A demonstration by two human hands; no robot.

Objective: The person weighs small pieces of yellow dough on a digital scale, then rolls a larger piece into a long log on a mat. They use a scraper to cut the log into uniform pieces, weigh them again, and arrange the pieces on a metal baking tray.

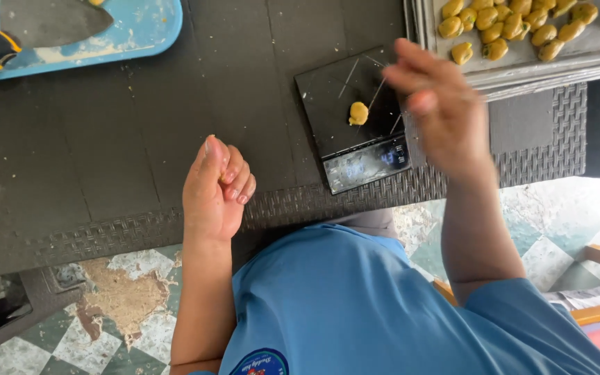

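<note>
Left hand (214,191), curled nearly shut, pinching a tiny yellow bit, left of the black scale (353,118) and a little nearer the body. Small round dough ball (358,113) sitting on the scale's middle, no long side to it. Right hand (435,104), blurry, fingers loose and empty-looking, just right of the scale, nearer the ball. Tray (522,66) of dough pieces beyond the scale's right side.

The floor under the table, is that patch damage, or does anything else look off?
Yes: on the checkered floor, a ragged brown patch shows where the tile surface has worn or broken away. The blue tray top left carries pale smears. The dough ball sits neatly on the black scale; nothing looks spilled.
</note>
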